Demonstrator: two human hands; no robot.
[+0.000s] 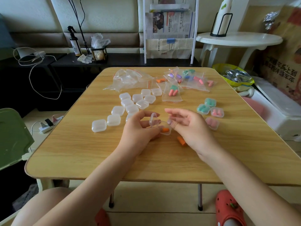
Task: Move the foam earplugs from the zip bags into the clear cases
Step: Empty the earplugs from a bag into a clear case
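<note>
The wooden worktop point(78, 144) is carrying everything here. Toward the far left edge sits a heap of emptied zip bags point(130, 79), and toward the far right corner a pile of bags that have earplugs in them point(187, 79), so there's plenty left to do. One bag with a green and pink pair point(173, 93) lies a bit nearer, just beside the empty cases.

A cluster of empty clear cases point(130, 103) runs through the left-middle, looks like a dozen or so. On the right side there are four filled cases point(210, 111), two green and two pink. So I'd say roughly a quarter done, maybe less.

The left hand point(138, 132) has its grip curled around an open case point(160, 126), lid flipped up, with one orange earplug point(165, 130) already inside. The right hand point(187, 128) is loose with its fingers apart, holding nothing, fingertips right by the case. A second orange earplug point(181, 141) lies on the worktop just beside the right hand, nearer the front edge. My guess is that one goes in next, then the lid snaps shut.
</note>
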